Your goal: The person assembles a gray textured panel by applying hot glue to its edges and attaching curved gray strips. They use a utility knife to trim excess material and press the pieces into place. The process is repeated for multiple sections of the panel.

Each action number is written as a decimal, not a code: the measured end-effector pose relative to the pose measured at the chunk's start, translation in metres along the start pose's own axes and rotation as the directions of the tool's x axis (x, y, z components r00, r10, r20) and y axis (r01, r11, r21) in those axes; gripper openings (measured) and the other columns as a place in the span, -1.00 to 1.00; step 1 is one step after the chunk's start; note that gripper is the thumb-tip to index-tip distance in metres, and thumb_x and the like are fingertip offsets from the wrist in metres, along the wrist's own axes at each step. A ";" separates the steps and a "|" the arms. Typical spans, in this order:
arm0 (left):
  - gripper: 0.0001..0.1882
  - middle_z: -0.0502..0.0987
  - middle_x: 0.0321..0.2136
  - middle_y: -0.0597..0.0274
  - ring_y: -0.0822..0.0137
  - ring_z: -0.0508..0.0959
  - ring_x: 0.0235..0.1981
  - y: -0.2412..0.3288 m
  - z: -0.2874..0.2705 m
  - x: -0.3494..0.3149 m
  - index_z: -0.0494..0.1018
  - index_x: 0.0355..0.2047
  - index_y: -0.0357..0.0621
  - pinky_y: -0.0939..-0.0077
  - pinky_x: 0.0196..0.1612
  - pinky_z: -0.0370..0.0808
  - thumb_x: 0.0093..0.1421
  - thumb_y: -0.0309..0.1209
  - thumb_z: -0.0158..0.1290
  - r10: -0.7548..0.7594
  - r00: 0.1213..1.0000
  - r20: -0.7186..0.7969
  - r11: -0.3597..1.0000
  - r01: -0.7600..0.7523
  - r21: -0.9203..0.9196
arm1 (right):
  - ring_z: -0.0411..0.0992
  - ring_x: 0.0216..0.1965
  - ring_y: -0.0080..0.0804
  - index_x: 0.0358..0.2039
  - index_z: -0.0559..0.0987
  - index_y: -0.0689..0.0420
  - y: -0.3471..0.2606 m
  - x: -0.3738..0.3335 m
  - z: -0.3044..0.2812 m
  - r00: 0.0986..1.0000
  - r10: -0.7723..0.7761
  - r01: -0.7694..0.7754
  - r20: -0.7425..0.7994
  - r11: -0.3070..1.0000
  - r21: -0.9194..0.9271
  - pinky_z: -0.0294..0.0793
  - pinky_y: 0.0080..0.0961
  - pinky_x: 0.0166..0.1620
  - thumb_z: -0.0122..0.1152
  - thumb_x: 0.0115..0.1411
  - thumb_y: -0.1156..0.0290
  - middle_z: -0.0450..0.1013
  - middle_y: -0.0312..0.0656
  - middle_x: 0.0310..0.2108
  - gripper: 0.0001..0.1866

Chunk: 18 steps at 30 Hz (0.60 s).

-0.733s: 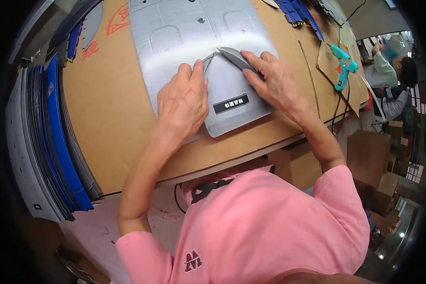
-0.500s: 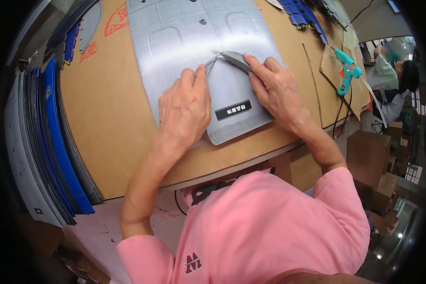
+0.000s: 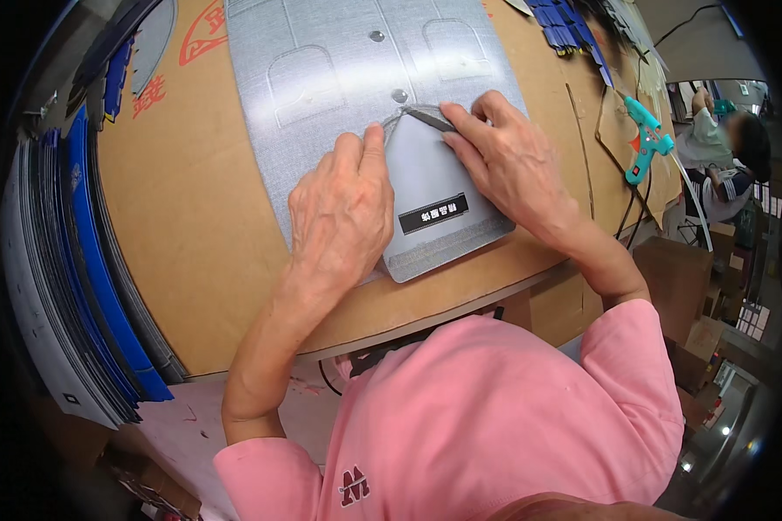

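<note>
A grey, shirt-shaped panel (image 3: 365, 74) with pocket outlines and dark round buttons (image 3: 400, 95) lies flat in front of me. Its near end has a pale inner area bearing a black label (image 3: 433, 214). Dark grey collar-like flaps meet in a point just below a button. My right hand (image 3: 517, 169) pinches the right collar flap (image 3: 429, 119) between thumb and fingers. On the other side, my left hand (image 3: 343, 208) is closed at the left flap (image 3: 394, 120), its thumb and forefinger together at the edge; most of that flap is hidden beneath the hand.
Grey and blue panels (image 3: 117, 260) stand in a stack along the table's left edge. A teal glue gun (image 3: 645, 139) with its cord lies to the right. Blue folded pieces (image 3: 565, 30) sit at the far right. Cardboard boxes (image 3: 678, 273) and another person (image 3: 725, 156) are beyond the table.
The collar point has come slightly toward me, showing the button above it in full. The right flap lies lower and flatter, with my right hand's grip shifted a little.
</note>
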<state>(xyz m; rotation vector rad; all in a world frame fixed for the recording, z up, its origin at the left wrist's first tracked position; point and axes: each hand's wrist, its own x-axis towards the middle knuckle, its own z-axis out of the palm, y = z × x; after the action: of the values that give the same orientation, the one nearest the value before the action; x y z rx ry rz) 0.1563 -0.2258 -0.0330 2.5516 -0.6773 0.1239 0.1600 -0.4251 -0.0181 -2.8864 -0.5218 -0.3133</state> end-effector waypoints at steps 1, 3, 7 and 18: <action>-0.59 0.36 -0.45 0.09 0.17 0.49 -0.48 0.000 0.000 0.001 0.39 -0.03 -0.40 0.31 -0.47 0.46 0.07 -0.55 -0.01 -0.001 1.000 0.004 1.000 0.001 -0.001 | 0.44 -0.42 -0.31 -0.15 0.55 0.11 0.000 0.005 0.001 1.000 -0.016 0.016 -0.011 0.999 0.027 0.46 -0.44 -0.43 0.18 0.07 0.43 0.36 -0.23 -0.45 -0.72; -0.57 0.37 -0.44 0.09 0.18 0.50 -0.48 0.000 -0.003 0.004 0.38 -0.01 -0.37 0.31 -0.48 0.47 0.07 -0.54 -0.01 -0.008 1.000 0.011 1.000 0.008 -0.002 | 0.43 -0.42 -0.34 -0.22 0.58 0.12 0.004 0.010 0.010 0.996 -0.072 0.074 -0.061 0.997 0.026 0.46 -0.46 -0.42 0.19 0.05 0.43 0.37 -0.25 -0.47 -0.76; -0.54 0.38 -0.43 0.10 0.19 0.51 -0.48 0.000 -0.004 0.005 0.38 0.02 -0.34 0.33 -0.47 0.48 0.05 -0.54 -0.01 -0.001 0.999 0.034 1.000 0.001 -0.001 | 0.41 -0.45 -0.37 -0.30 0.60 0.15 0.003 0.011 0.015 0.988 -0.133 0.132 -0.082 0.991 -0.017 0.45 -0.49 -0.42 0.18 0.03 0.46 0.38 -0.27 -0.52 -0.81; -0.46 0.38 -0.44 0.13 0.10 0.51 -0.51 0.000 0.002 0.006 0.30 0.15 -0.02 0.20 -0.44 0.46 0.11 -0.53 -0.07 -0.010 0.998 0.059 1.000 0.009 0.024 | 0.41 -0.41 -0.32 -0.25 0.57 0.19 0.001 0.010 0.018 0.989 -0.140 0.140 -0.046 0.990 -0.020 0.45 -0.44 -0.37 0.15 0.03 0.52 0.36 -0.21 -0.49 -0.77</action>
<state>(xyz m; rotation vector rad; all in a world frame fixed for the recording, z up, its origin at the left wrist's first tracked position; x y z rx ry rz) 0.1613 -0.2293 -0.0330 2.5900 -0.6898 0.0532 0.1725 -0.4192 -0.0334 -2.8559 -0.7183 -0.4083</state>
